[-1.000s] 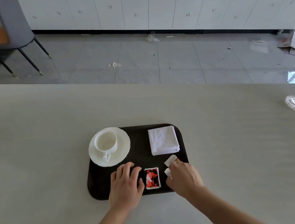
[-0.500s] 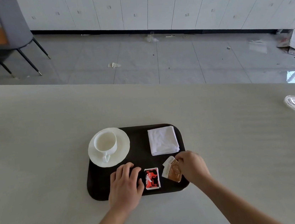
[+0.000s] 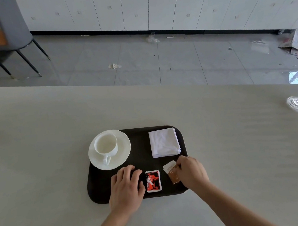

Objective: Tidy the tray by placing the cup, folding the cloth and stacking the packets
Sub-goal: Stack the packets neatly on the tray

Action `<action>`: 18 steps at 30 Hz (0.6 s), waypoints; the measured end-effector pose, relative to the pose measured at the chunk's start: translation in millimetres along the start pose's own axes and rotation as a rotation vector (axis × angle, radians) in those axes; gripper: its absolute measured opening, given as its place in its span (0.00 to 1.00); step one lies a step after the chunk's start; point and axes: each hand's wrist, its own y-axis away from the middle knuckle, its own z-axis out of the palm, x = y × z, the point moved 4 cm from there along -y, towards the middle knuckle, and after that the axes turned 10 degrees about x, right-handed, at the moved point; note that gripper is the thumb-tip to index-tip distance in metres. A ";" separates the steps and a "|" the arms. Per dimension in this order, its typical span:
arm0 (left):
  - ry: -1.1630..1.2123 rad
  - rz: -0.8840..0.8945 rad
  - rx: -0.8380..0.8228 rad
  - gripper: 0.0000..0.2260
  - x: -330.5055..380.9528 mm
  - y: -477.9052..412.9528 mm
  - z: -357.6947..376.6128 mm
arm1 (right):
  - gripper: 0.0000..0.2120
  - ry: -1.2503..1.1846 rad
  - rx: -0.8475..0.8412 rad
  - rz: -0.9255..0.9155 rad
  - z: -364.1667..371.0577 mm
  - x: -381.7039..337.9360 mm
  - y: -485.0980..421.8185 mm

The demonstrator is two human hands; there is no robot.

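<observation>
**Packets next: brown one pinched, red one waiting**

The right hand [image 3: 192, 173] is at the near right corner of the tray, its fingers closed in a pinch on the right edge of a brown packet [image 3: 172, 173], which lies tilted on the tray floor or just above it; which, the view does not settle. The left hand [image 3: 126, 187] lies flat on the tray with fingers loosely together and nothing in it, its thumb side just beside a red packet [image 3: 153, 181] that lies flat between the two hands.

Beyond them, on the black tray [image 3: 98, 192], a folded white cloth [image 3: 164, 145] sits squared in the far right corner, and a white cup [image 3: 106, 146] stands upright on its saucer [image 3: 123, 154] in the far left corner, handle toward the person. The tray rests on a pale worktop [image 3: 233, 149].

Judging by this, cup and cloth look settled and the stacking of the packets is the step in hand. The next move likely calls for carrying the brown packet leftward over the red one, turning it square to match, and laying it down, with the left hand steadying the red packet so it does not slide.
</observation>
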 end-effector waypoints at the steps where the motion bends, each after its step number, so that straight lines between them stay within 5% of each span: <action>1: -0.002 0.000 -0.002 0.14 0.5 -0.1 -0.1 | 0.03 -0.005 -0.003 0.014 1.9 0.8 2.3; 8: 0.027 -0.001 -0.004 0.16 0.5 -0.1 -3.3 | 0.03 -0.205 0.062 0.114 6.8 9.9 11.8; 18: 0.034 -0.005 -0.008 0.15 1.4 0.9 -5.5 | 0.02 -0.019 0.004 0.055 4.8 -2.2 -1.3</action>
